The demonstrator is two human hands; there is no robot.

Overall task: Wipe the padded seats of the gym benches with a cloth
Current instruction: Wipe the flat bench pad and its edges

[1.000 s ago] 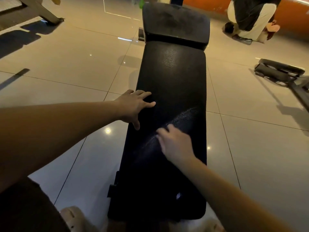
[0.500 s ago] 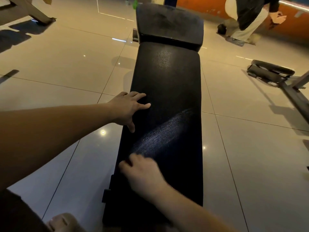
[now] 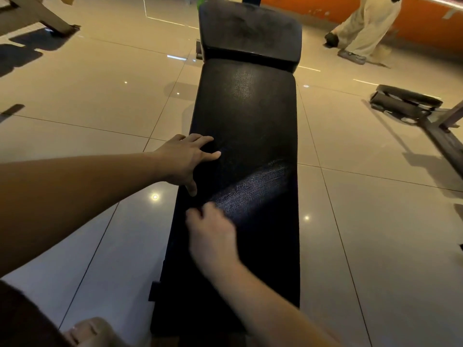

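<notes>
The left hand (image 3: 184,161) rests on the black bench seat (image 3: 250,116) with its fingers spread. The right hand (image 3: 213,236) looks blurry, so I cannot tell how its fingers are.

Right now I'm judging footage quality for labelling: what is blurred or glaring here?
Head view: the right hand is motion-blurred, the left hand sharp; a pale sheen streaks the bench pad; light spots glint off the glossy floor; lighting dim and warm.
</notes>
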